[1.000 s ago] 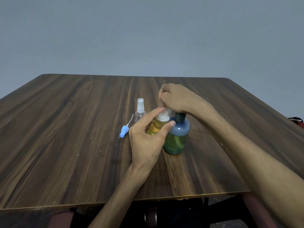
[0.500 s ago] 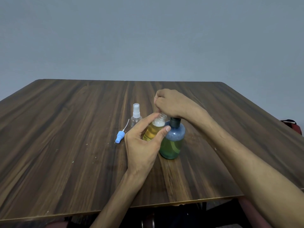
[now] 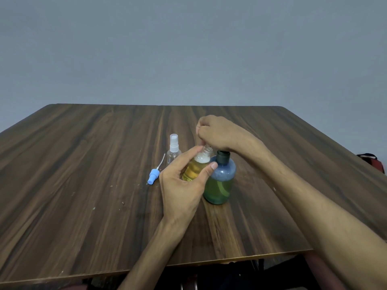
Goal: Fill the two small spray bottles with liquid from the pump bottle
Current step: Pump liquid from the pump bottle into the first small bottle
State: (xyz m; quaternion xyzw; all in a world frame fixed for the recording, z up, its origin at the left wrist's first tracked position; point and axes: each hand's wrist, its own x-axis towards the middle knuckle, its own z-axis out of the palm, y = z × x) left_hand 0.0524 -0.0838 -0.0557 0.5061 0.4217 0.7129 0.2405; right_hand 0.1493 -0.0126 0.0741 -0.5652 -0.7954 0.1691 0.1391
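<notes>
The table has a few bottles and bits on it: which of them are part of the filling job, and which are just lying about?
Part of the job:
- small bottle with yellow liquid, held in the left hand
- pump bottle, right hand above it
- empty spray bottle
- blue spray top

Lying about:
- red thing past the table edge

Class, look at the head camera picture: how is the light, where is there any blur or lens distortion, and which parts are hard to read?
Head view: soft, dim, even light; faint shadows on the table; its far edge bows from the wide lens; the right hand hides the pump bottle top; foam in the small bottle looks smeared.
</notes>
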